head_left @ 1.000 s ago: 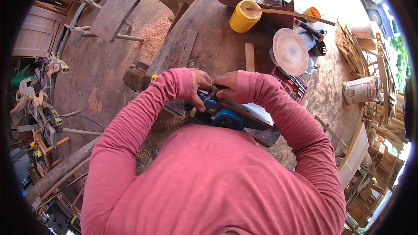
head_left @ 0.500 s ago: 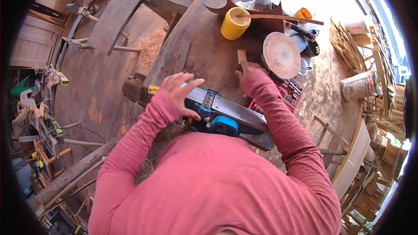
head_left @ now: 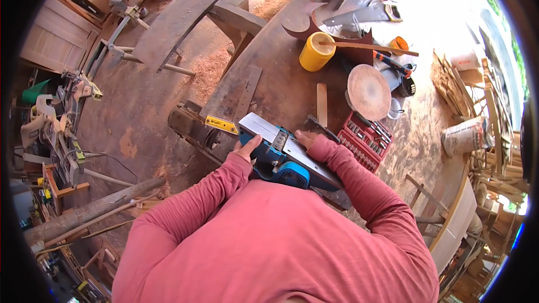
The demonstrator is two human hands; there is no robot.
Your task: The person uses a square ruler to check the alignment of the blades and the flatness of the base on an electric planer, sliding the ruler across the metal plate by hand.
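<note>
An electric hand planer [head_left: 311,160], blue and black, lies upside down against my body, its metal sole and cutter drum facing up. My left hand [head_left: 245,150] grips its left part, with the thumb along the sole's near edge. Across the sole on the right, my right hand [head_left: 307,139] holds the planer near the drum; some of its fingers are hidden. A flat wooden strip [head_left: 321,104] lies on the bench just beyond that hand. Beside the planer's left end is a try square with a yellow stock [head_left: 220,124] and metal blade [head_left: 247,98].
Right of the planer lies a red socket-set case [head_left: 359,148]. A round dusty disc [head_left: 369,92], a yellow tub [head_left: 316,53] with a stick across it, and a handsaw [head_left: 365,14] stand or lie farther back. A bench vise [head_left: 188,120] is at the left edge.
My right hand has left the wooden strip and come back onto the planer. My left hand, open above the planer before, has closed on it. The planer's left end has tilted up.
</note>
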